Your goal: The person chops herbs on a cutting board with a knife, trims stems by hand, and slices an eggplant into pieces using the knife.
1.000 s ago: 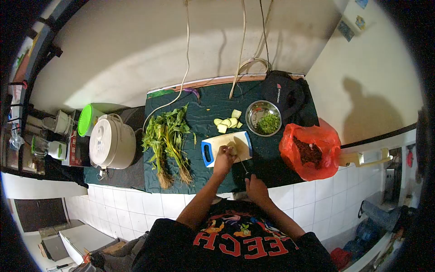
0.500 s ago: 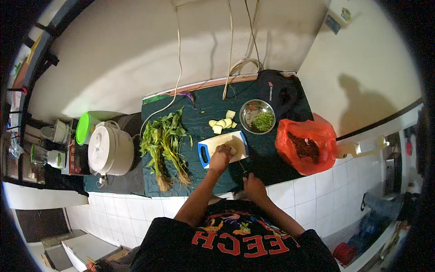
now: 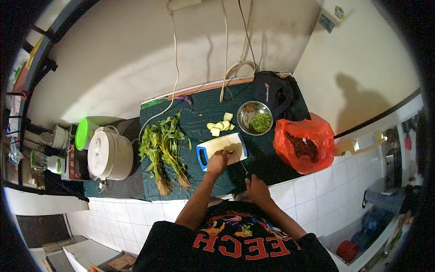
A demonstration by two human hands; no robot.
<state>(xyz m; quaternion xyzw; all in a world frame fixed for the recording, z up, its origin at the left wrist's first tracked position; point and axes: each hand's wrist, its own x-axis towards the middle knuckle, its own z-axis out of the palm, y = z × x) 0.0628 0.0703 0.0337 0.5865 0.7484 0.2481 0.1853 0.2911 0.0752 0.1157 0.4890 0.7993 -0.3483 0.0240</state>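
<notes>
On the white cutting board point(image 3: 216, 145) with blue ends, my left hand point(image 3: 218, 162) has its fingers bent together over a small pale piece that I cannot make out. My right hand point(image 3: 258, 189) grips the dark handle of a knife point(image 3: 243, 166), its thin blade pointing up to the board near my left fingertips. Behind the board lie pale green-white cut vegetable pieces point(image 3: 215, 132). A steel bowl point(image 3: 241, 125) beside them holds chopped greens point(image 3: 259, 122).
Leafy greens with roots point(image 3: 164, 147) lie left on the dark green cloth, near a white rice cooker point(image 3: 108, 153). An open red plastic bag point(image 3: 283, 144) stands right. A black bag point(image 3: 267, 90) and a purple vegetable point(image 3: 185, 99) lie at the back.
The view has shifted slightly. The knife and my right hand have drawn back a little toward my body, while my left hand stays on the board with its fingers slightly repositioned.
</notes>
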